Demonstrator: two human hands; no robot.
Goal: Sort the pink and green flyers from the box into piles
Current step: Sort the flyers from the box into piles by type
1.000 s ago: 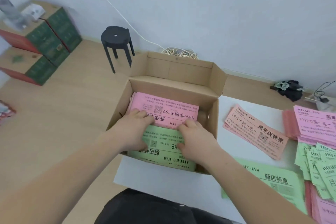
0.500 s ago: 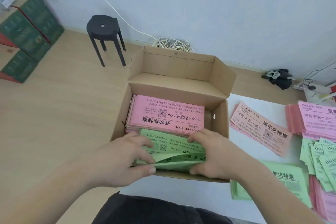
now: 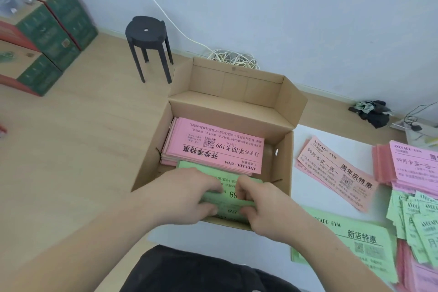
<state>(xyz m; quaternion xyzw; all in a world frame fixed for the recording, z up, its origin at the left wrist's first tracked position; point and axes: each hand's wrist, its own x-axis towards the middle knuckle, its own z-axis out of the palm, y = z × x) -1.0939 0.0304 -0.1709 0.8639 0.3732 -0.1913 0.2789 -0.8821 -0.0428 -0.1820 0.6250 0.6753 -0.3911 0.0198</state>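
A pale wooden floor is seen, partly covered by a white sheet. An open brown cardboard box is set on the near left part of that sheet, its flaps turned up. To the right of the box, piles are laid out on the sheet: a large green printed flyer nearest the person, a slanted pile of pink paper flyers, a taller pink stack at the frame edge, and a loose heap of small green slips.

Inside the box, the far half is filled by a stack of long pink flyers. The near half, against the near wall, is taken up by a stack of long green flyers. The two stacks meet, but which one overlaps the other cannot be told.

The green stack is gripped from both sides. The left hand is curled over its left part and the right hand over its right, with fingers on top and thumbs tucked under a bundle near the front edge.

The flyers are judged to be thin and light. A single sheet would be limp, and a squeezed bundle fairly stiff. Smooth sheets are likely to slide and fan out, so the bundle is best taken at both ends, pinched firmly and kept level. Corners may crease against the box wall.
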